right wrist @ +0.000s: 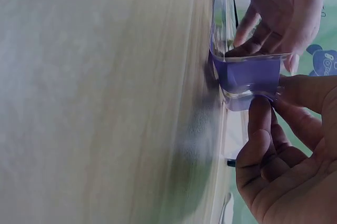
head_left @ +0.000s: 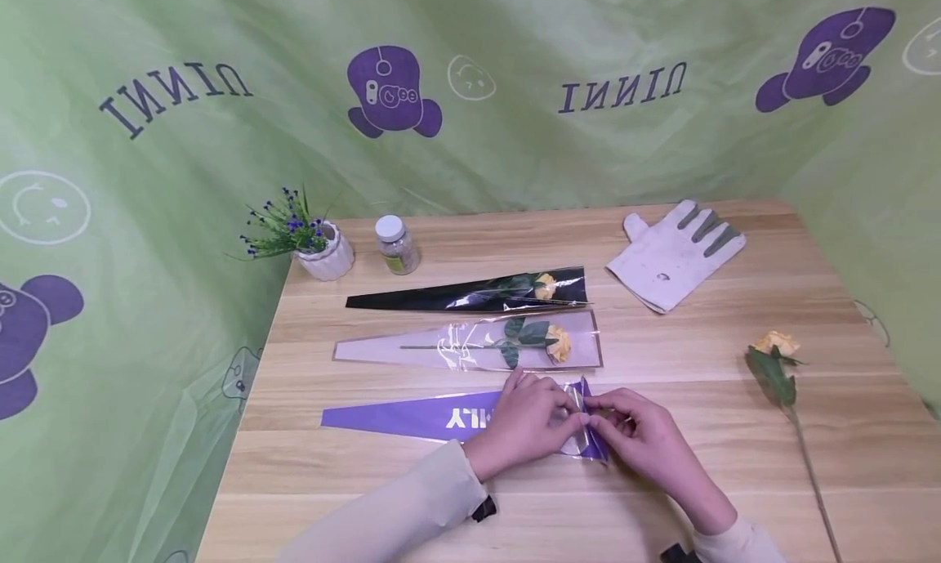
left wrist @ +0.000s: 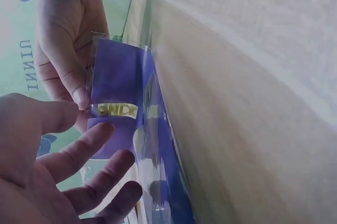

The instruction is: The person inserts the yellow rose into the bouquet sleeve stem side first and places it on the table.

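Note:
A long, tapered purple flower sleeve (head_left: 397, 412) with a clear front lies flat on the table, its wide end folded up at the right. My right hand (head_left: 647, 432) pinches that raised edge between thumb and fingers, as the purple film (right wrist: 253, 74) in the right wrist view shows. Over the clear part of the sleeve is my left hand (head_left: 525, 420). Its fingers are spread and loosely bent beside the raised film (left wrist: 116, 76) in the left wrist view, thumb tip close to the right thumb. Whether the left fingertips touch the film is hard to tell.
Behind lie a clear-fronted sleeve (head_left: 422, 349) and a black sleeve (head_left: 412, 299), each with a yellow rose. A loose yellow rose (head_left: 776, 367) lies at the right. Farther back are a white glove (head_left: 662, 261), a lidded jar (head_left: 397, 248) and a potted plant (head_left: 325, 256).

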`<state>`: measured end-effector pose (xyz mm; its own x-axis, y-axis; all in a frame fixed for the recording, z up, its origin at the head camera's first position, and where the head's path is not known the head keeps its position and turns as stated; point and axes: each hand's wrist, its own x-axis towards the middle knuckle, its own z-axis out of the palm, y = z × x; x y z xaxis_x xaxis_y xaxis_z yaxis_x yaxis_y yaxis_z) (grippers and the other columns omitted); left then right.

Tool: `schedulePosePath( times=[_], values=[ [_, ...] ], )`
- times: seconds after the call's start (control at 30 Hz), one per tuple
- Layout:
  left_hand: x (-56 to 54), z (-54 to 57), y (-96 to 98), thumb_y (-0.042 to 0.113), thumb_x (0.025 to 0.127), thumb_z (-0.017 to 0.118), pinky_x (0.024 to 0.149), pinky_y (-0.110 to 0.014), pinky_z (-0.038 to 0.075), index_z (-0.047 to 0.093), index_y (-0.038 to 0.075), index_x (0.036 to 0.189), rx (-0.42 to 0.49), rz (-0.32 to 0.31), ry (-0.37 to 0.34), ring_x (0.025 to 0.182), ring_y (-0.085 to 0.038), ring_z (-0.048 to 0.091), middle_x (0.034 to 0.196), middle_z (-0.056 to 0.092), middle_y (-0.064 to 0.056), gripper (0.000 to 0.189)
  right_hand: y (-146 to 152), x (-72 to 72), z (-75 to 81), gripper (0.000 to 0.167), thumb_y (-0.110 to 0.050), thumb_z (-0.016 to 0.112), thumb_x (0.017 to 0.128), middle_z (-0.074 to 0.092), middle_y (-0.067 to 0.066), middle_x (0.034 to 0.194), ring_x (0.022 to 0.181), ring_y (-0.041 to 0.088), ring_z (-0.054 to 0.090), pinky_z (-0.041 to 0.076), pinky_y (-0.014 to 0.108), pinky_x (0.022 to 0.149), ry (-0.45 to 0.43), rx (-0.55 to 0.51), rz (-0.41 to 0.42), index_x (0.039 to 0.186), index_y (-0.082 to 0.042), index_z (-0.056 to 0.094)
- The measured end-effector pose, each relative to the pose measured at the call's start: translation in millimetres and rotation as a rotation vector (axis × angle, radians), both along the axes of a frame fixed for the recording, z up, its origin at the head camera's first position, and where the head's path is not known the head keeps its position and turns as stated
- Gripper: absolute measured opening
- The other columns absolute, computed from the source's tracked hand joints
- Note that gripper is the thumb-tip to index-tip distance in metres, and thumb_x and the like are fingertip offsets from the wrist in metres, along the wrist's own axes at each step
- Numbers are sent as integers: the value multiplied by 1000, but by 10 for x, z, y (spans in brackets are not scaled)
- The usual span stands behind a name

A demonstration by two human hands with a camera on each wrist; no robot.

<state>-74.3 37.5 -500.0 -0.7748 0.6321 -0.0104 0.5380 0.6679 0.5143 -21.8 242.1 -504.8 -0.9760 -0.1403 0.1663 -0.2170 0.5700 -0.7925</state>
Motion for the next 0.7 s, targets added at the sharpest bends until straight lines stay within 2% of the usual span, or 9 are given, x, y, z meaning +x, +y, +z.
schedulePosePath(
  times=[0.1,0.2,0.47,0.6,0.7],
  values=[
    [-7,8,6,53,98,60,101,-45,28,77,31,99,20,20,1,91,-3,46,98,61,21,28,-18,-3,7,24,-1,81,83,68,-10,94,65,8,58,50,25,56,-5,1,1,105,-11,77],
    [-15,7,13,51,97,63,87,-38,28,77,32,98,34,32,-6,84,-2,43,96,61,23,23,-20,-5,8,26,0,82,83,67,-10,94,66,7,58,51,25,56,-6,1,12,105,-12,77],
    [-43,-11,29,37,93,70,86,-38,29,74,33,89,39,46,16,82,-2,46,88,61,25,7,-20,-9,9,31,7,81,79,65,-9,88,66,8,59,50,25,56,20,-21,54,105,-9,76],
    [-50,-17,24,34,92,70,82,-36,29,72,33,84,47,49,14,77,-2,45,82,57,25,8,43,-6,25,25,-2,77,88,70,-7,96,72,9,62,52,27,61,-6,-34,43,111,-12,76],
    [-52,-16,15,33,91,70,80,-34,28,71,32,82,63,45,7,74,-1,44,77,53,26,9,263,11,84,24,-9,69,96,73,1,108,84,8,65,53,27,70,-64,-14,-8,120,-12,73]
  ],
)
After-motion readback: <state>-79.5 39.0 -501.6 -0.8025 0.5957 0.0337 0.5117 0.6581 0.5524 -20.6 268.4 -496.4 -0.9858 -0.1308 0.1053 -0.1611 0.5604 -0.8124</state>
